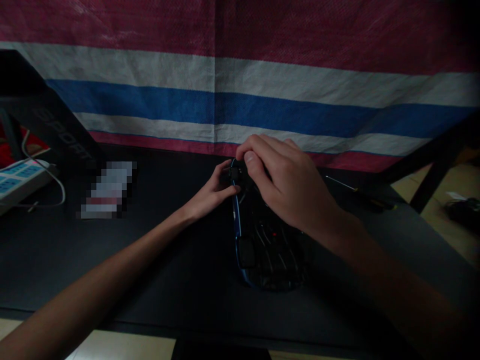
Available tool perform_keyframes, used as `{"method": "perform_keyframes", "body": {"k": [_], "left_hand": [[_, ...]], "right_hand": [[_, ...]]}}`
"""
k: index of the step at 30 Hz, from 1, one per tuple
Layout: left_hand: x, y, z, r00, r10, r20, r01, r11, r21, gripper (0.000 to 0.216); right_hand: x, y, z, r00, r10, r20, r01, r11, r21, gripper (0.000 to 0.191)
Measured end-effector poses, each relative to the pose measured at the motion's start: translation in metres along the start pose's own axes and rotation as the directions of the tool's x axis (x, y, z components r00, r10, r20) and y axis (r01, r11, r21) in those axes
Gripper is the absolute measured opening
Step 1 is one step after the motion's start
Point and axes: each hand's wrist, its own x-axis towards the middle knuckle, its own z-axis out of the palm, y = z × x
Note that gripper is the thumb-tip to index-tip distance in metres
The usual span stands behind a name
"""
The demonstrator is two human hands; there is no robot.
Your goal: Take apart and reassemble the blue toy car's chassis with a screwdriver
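Observation:
A dark device with a blue edge, shaped like a computer mouse (262, 250), lies on the black table (150, 260) with its inner parts and thin wires showing. My left hand (212, 195) pinches its far left end between thumb and fingers. My right hand (285, 185) lies curled over the far end from above, fingertips pressed on the same spot. What sits under the fingertips is hidden.
A thin screwdriver (356, 192) lies on the table to the right. A blurred white and red object (108, 190) rests at the left, near a power strip with a white cable (22, 180). A striped tarp (240, 90) hangs behind the table.

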Motion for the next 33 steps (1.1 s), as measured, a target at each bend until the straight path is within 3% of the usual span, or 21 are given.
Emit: {"method": "perform_keyframes", "body": {"k": [2,4,7,10,15,20,23,29,33], "left_hand": [[0.0,0.001,0.0,1.0,-0.017,-0.004,0.017,1.0,0.006,0.069],[-0.001,0.003,0.0,1.0,-0.022,-0.005,0.022,1.0,0.021,0.071],[-0.002,0.005,0.0,1.0,-0.023,0.0,0.023,0.999,0.025,0.075],[-0.003,0.006,0.0,1.0,-0.025,0.003,0.025,0.999,0.041,0.074],[-0.002,0.003,0.0,1.0,-0.014,0.01,0.014,1.0,0.019,0.073],[0.0,-0.004,-0.001,1.0,0.001,0.007,0.0,0.999,-0.036,0.078],[-0.001,-0.003,0.0,1.0,-0.026,0.003,0.026,0.998,-0.049,0.075],[-0.002,0.0,0.001,1.0,-0.002,0.004,0.002,0.999,-0.032,0.073],[-0.001,-0.002,-0.001,1.0,-0.01,0.0,0.01,1.0,-0.01,0.074]], "right_hand": [[0.0,0.0,-0.003,1.0,0.0,0.016,0.002,0.985,-0.172,0.024],[0.0,0.001,-0.004,0.998,-0.039,0.045,0.047,0.981,-0.189,0.02],[0.001,0.001,-0.01,0.986,-0.145,0.083,0.149,0.987,-0.056,0.017],[0.003,0.0,-0.018,0.982,-0.158,0.101,0.153,0.987,0.053,0.023],[0.004,0.0,-0.025,0.988,-0.095,0.124,0.058,0.961,0.27,0.027],[0.002,0.007,-0.016,0.991,0.006,0.136,-0.08,0.832,0.55,0.03],[0.003,0.011,-0.014,0.984,0.028,0.173,-0.133,0.761,0.635,0.027],[0.007,0.014,-0.015,0.988,-0.044,0.148,-0.041,0.85,0.525,0.03],[0.004,0.006,-0.008,0.997,-0.069,0.035,0.05,0.921,0.386,0.032]]}}
